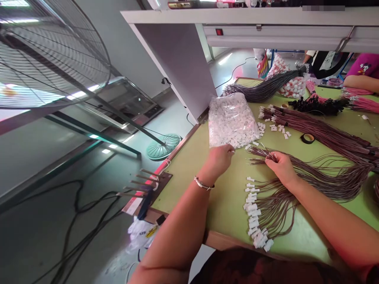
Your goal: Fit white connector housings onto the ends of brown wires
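My left hand (218, 161) is closed in a pinch at the front edge of a clear bag (232, 118) full of small white connectors. A small white connector (232, 152) shows in part at its fingertips. My right hand (282, 169) is closed round the end of thin brown wires (322, 173), whose bare tips point left. Below it, a row of white connectors (253, 215) is fitted on the ends of more brown wires (281, 213) fanned out on the table. Several loose connectors (278, 128) lie right of the bag.
A roll of black tape (308, 138) lies by a brown wire bundle (319, 130) on the green table (183, 181). Metal prongs (142, 183) stick out at the left edge. A fan (53, 55) stands left. At the far side is another person's arm (361, 83).
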A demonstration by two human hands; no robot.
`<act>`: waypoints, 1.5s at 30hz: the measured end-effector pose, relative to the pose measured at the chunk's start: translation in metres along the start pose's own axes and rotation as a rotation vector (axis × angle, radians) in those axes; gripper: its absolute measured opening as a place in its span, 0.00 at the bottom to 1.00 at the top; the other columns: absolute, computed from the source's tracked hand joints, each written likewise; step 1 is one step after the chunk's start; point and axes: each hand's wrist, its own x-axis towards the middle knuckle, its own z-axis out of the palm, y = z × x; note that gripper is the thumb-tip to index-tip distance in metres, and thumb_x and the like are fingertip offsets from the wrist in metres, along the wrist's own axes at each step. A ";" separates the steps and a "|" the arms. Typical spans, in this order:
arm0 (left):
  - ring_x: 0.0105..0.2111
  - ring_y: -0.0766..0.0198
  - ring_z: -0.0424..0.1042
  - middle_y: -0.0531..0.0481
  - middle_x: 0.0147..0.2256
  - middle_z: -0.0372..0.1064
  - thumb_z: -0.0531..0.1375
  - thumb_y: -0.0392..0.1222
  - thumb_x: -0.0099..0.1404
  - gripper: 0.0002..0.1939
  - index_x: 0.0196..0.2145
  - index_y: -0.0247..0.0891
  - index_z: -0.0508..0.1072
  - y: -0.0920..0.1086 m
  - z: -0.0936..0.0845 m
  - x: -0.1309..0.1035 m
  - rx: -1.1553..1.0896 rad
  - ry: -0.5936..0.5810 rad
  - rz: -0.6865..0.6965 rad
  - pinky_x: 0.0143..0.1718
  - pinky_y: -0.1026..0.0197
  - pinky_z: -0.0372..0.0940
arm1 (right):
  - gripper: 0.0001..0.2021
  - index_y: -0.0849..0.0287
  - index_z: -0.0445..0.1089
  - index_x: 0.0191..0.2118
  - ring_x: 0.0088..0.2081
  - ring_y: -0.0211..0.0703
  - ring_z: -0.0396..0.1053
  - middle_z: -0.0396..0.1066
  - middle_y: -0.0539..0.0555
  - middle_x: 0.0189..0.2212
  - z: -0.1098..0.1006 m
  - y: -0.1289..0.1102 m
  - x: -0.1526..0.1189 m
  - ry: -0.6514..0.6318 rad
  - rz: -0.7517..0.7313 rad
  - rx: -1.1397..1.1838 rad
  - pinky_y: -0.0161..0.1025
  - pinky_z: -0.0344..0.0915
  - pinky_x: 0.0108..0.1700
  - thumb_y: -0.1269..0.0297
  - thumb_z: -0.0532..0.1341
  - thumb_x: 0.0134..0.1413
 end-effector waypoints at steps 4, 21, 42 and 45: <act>0.18 0.71 0.60 0.53 0.22 0.64 0.58 0.43 0.58 0.12 0.37 0.34 0.75 0.018 0.017 -0.009 -0.661 -0.278 -0.069 0.21 0.66 0.57 | 0.09 0.60 0.63 0.23 0.23 0.33 0.50 0.54 0.46 0.18 0.001 -0.006 -0.004 0.005 -0.046 -0.043 0.33 0.49 0.25 0.60 0.58 0.44; 0.20 0.76 0.64 0.53 0.23 0.69 0.67 0.42 0.52 0.13 0.33 0.31 0.72 0.027 0.039 -0.013 -1.177 -0.383 -0.220 0.23 0.70 0.59 | 0.10 0.57 0.57 0.21 0.21 0.33 0.50 0.54 0.45 0.16 0.002 -0.008 -0.009 0.071 -0.199 -0.247 0.32 0.51 0.24 0.62 0.57 0.46; 0.19 0.71 0.68 0.53 0.18 0.69 0.68 0.39 0.50 0.10 0.27 0.30 0.73 0.034 0.056 -0.015 -0.941 -0.294 -0.096 0.23 0.68 0.65 | 0.03 0.56 0.62 0.24 0.19 0.35 0.54 0.60 0.46 0.16 0.009 0.009 -0.009 0.042 -0.286 -0.469 0.34 0.51 0.25 0.66 0.56 0.46; 0.19 0.72 0.67 0.53 0.18 0.69 0.66 0.36 0.52 0.07 0.26 0.31 0.72 0.033 0.062 -0.015 -0.916 -0.265 -0.100 0.23 0.69 0.64 | 0.04 0.57 0.63 0.24 0.19 0.36 0.55 0.62 0.47 0.16 0.010 0.010 -0.009 0.031 -0.279 -0.511 0.35 0.51 0.25 0.65 0.57 0.46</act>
